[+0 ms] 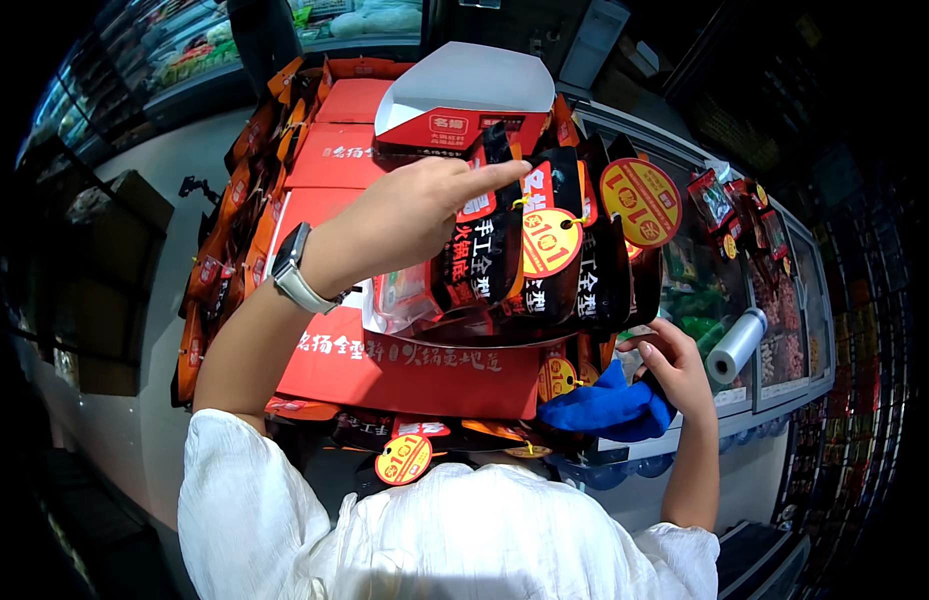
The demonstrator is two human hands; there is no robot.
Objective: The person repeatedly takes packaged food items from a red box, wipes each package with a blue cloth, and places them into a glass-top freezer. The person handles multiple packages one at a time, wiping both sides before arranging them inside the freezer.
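Note:
My left hand [415, 214], with a watch on its wrist, reaches over a row of black and red hot pot base packets [475, 259]. Its index finger is stretched out at the packets' upper edge; the other fingers are bent, and their undersides are hidden. Round yellow and red tags [552, 241] hang from the packets, which stand in a white-lined cardboard tray [370, 315]. At the tray's right end is my right hand [678, 360], a blue cloth [610, 405] gathered under its lower fingers, with thumb and index finger extended near the packets.
Red cartons [412, 375] carry the tray and an upper cardboard display tray [464, 97]. More packets [235, 217] hang along the stack's left side. To the right stands a glass-topped freezer [734, 397] with a roll of clear bags [737, 346]. Someone's legs [265, 41] show behind.

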